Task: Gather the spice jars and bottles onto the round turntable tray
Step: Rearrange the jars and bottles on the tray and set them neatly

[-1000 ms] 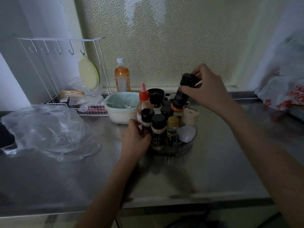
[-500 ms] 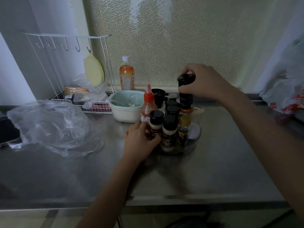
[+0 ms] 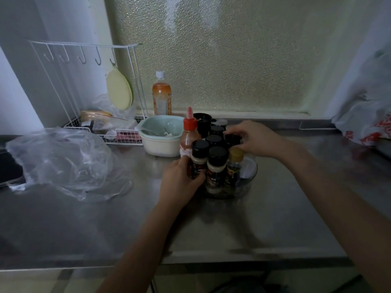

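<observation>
Left hand (image 3: 179, 178) reached forward, fingers (image 3: 195, 180) curled, seemingly in a loose grip. Right hand (image 3: 255, 138) stretched further, palm down, fingers (image 3: 234, 129) bent downward, forearm angled in.

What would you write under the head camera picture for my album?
Two hands at a crowded turntable tray: left hand steadies a front spice jar, right hand grips a black-capped jar.
</observation>
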`<state>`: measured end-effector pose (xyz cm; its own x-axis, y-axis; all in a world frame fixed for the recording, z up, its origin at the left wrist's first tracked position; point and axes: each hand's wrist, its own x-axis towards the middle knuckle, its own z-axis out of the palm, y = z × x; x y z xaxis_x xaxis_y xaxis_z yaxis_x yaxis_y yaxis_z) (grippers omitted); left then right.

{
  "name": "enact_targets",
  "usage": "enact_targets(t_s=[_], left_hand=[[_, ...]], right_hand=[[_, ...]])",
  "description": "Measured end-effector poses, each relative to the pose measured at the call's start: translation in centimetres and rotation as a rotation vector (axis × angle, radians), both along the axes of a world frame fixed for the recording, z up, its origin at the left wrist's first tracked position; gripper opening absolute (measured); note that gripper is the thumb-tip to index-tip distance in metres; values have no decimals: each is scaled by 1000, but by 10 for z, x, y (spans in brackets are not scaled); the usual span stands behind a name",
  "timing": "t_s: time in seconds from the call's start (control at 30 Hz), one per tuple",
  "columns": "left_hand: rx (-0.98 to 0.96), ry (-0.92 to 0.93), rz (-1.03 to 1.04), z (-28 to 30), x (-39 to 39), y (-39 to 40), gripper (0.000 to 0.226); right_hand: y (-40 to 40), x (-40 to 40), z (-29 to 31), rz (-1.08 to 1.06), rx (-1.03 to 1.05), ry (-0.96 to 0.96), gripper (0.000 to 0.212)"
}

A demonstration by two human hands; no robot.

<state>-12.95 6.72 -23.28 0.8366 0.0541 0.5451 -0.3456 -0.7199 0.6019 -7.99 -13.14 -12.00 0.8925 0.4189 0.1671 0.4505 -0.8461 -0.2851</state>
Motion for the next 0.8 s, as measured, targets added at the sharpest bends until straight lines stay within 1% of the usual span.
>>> enact_targets(t_s=[0.07, 0.13, 0.2, 0.3, 0.4, 0.5, 0.57, 0.6, 0.67, 0.8], left_hand=[[-19, -8, 0, 0, 0, 1, 28], [-54, -21, -12, -1, 0, 1, 31], [-55, -49, -23, -1, 0, 0, 36], [-23, -88, -52, 0, -2, -1, 34], [-21, -93, -77, -2, -5, -1, 36], [-11, -65, -95, -2, -7, -2, 59], [9, -62, -89, -4, -7, -5, 71], [3, -66, -81, -5, -6, -7, 71], [-20, -68, -56, -5, -5, -10, 62], [-41, -65, -37, -5, -4, -12, 49]], right_hand=[[-5, -10, 4, 10, 153, -48, 43], [-10, -27, 3, -11, 345, -145, 30], [-10, -44, -8, 0, 385, -147, 23], [-5, -60, -36, 18, 314, -65, 34], [-5, -59, -53, -26, 368, -105, 41], [-9, -56, -57, -128, 526, -233, 46], [-12, -52, -59, -169, 619, -225, 50], [-12, -50, -61, -174, 642, -192, 51], [-10, -47, -70, -172, 638, -138, 49], [-4, -47, -93, -180, 665, -96, 45]])
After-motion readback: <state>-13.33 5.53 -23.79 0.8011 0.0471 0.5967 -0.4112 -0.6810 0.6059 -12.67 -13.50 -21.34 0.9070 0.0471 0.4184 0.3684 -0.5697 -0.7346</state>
